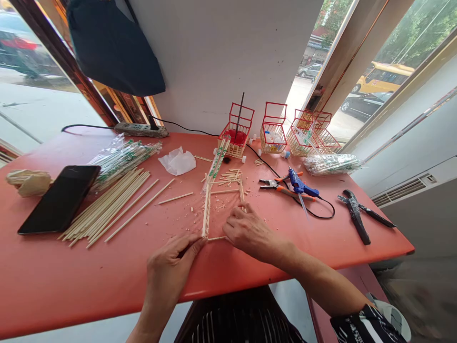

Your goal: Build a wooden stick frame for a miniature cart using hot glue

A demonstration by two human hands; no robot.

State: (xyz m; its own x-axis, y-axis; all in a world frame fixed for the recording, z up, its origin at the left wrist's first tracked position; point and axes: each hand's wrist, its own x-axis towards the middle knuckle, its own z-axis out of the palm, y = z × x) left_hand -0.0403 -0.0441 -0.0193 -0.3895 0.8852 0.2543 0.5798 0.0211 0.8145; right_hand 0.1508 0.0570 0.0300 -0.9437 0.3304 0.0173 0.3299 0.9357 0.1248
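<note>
On the red tabletop in front of me stands a small frame made of wooden sticks (206, 209), with crossbars at its front and back. My left hand (176, 255) pinches the near left corner of this frame between thumb and fingertips. Over the right side lies my right hand (246, 233), fingers curled onto the frame and hiding much of that side. Short cut stick pieces (231, 176) and crumbs lie around and behind the frame. Left of it rest a loose chopstick (141, 209) and a shorter stick (175, 198).
A bundle of chopsticks (107, 205), a phone (59, 200) and wrapped chopsticks (124, 159) occupy the left. Pliers (285, 189), a blue glue gun (302, 185) and black-handled cutters (359, 219) lie right. Red-edged stick baskets (273, 131) line the back. A power strip (141, 129) sits rear left.
</note>
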